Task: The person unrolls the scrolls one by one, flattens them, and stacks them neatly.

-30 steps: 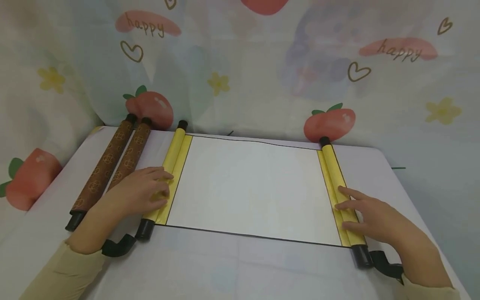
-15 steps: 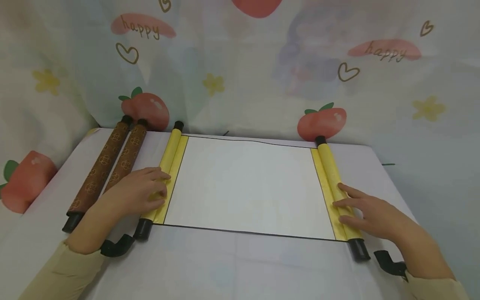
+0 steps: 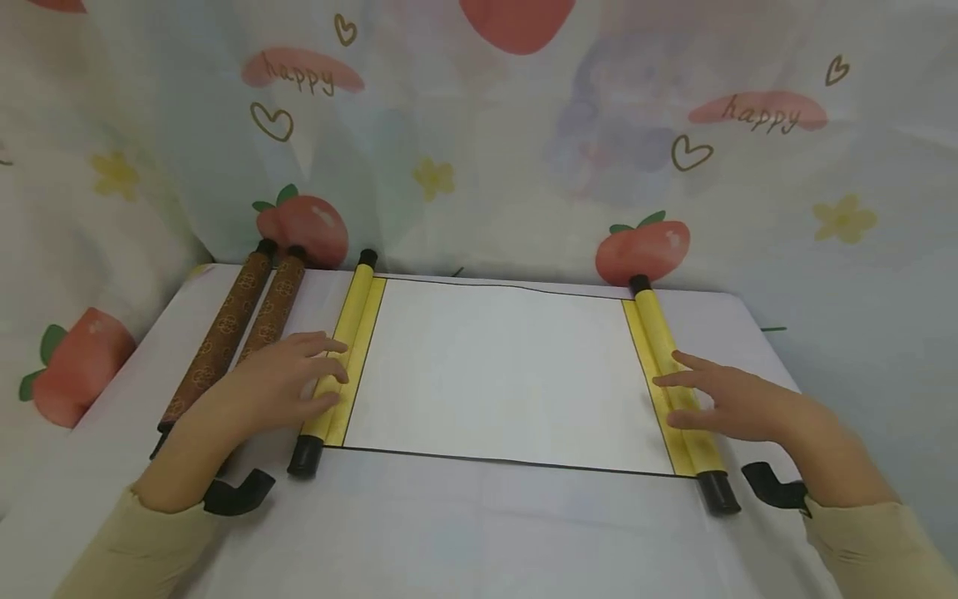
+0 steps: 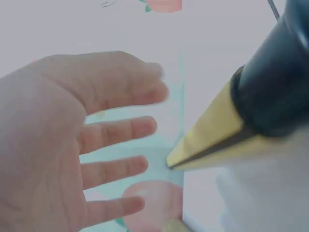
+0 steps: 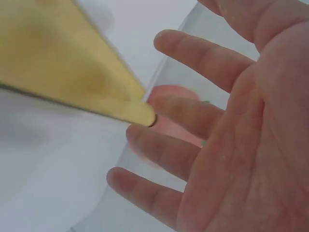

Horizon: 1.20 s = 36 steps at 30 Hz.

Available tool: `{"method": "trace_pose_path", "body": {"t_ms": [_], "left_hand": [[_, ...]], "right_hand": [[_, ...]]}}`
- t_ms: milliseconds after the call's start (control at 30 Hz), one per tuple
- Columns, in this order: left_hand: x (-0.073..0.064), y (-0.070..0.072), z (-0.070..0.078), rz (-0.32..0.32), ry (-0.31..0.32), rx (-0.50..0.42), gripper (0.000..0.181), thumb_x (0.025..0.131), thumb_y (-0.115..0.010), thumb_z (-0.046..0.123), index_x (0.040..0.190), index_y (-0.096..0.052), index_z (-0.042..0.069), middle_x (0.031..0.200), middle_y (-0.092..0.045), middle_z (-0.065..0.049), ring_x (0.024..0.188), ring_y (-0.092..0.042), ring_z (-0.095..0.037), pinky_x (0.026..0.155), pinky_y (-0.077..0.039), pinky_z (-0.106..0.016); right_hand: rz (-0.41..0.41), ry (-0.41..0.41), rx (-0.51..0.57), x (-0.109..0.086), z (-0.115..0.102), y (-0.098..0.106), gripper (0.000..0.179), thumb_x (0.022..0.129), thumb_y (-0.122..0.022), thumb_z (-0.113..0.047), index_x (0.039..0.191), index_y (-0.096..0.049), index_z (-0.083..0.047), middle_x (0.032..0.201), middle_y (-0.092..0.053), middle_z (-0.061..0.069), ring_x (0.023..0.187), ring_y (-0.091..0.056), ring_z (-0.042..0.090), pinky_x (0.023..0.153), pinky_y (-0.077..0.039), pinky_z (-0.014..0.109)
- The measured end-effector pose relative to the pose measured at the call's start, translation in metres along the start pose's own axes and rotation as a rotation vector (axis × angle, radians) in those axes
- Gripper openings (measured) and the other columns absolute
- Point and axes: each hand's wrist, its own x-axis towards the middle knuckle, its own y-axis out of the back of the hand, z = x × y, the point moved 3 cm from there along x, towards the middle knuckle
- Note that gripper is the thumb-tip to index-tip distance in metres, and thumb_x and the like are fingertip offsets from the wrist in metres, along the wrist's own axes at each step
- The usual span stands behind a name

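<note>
A scroll lies unrolled on the table, its blank white sheet [image 3: 509, 374] stretched between a left yellow roller [image 3: 355, 304] and a right yellow roller [image 3: 659, 329], each with black end knobs. Over the left roller hovers my left hand [image 3: 277, 387], fingers slightly bent and spread. The left wrist view shows this hand [image 4: 48, 140] holding nothing, apart from the roller [image 4: 212, 123]. My right hand [image 3: 748, 403] is above the right roller with its fingers extended. In the right wrist view its palm [image 5: 246, 154] holds nothing, and the roller [image 5: 72, 58] is beside the fingertips.
Two brown patterned scrolls, one outer [image 3: 224, 324] and one inner [image 3: 275, 304], lie rolled up left of the yellow one, partly hidden by my left arm. A printed curtain [image 3: 494, 150] hangs behind the white table [image 3: 479, 532].
Both hands have lifted off the rollers, the right one rising more clearly. Earlier, the right roller shifted slightly left under the right hand. The head view has also shifted a little.
</note>
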Motion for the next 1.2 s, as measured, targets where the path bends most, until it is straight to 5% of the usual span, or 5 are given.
{"method": "trace_pose_path", "body": {"t_ms": [267,567,800,1000,1200], "left_hand": [[-0.034,0.027,-0.037,0.009,0.133,-0.254,0.018,0.095,-0.069,0.028,0.112,-0.070,0.024,0.133,-0.062,-0.004,0.116,-0.060,-0.027,0.087,-0.053,-0.048],[-0.057,0.057,-0.087,-0.127,0.272,-0.642,0.034,0.104,-0.053,0.027,0.136,-0.056,0.016,0.139,-0.057,-0.007,0.116,-0.057,-0.004,0.089,-0.051,-0.030],[-0.069,0.067,-0.121,-0.083,0.259,-0.648,0.041,0.104,-0.051,0.017,0.146,-0.047,0.017,0.137,-0.052,0.019,0.117,-0.055,0.005,0.085,-0.050,-0.021],[-0.082,0.058,-0.150,-0.030,0.319,-0.666,0.048,0.104,-0.053,0.014,0.150,-0.044,0.019,0.133,-0.054,0.024,0.114,-0.056,0.010,0.083,-0.053,-0.022],[-0.093,0.050,-0.166,-0.082,0.370,-0.736,0.049,0.104,-0.052,0.016,0.153,-0.040,0.016,0.134,-0.048,0.026,0.115,-0.052,0.013,0.082,-0.056,-0.027]], "right_hand": [[0.029,0.148,0.011,0.035,-0.077,0.031,0.061,0.089,-0.062,-0.063,0.136,-0.060,-0.024,0.156,-0.040,0.014,0.139,-0.042,0.040,0.100,-0.044,0.059],[-0.057,0.394,0.416,0.122,-0.186,0.021,0.042,0.097,-0.058,-0.050,0.137,-0.055,-0.038,0.137,-0.056,-0.015,0.125,-0.056,0.015,0.103,-0.046,0.045],[-0.133,0.473,0.780,0.171,-0.257,-0.007,0.039,0.101,-0.056,-0.039,0.139,-0.056,-0.029,0.140,-0.055,-0.008,0.121,-0.058,0.013,0.099,-0.050,0.042],[-0.175,0.543,0.884,0.187,-0.301,-0.031,0.039,0.102,-0.056,-0.034,0.139,-0.056,-0.023,0.140,-0.055,-0.004,0.125,-0.057,0.023,0.099,-0.051,0.038],[-0.272,0.522,1.090,0.205,-0.336,-0.042,0.039,0.103,-0.053,-0.030,0.141,-0.055,-0.024,0.141,-0.055,-0.008,0.124,-0.058,0.020,0.102,-0.049,0.039]]}}
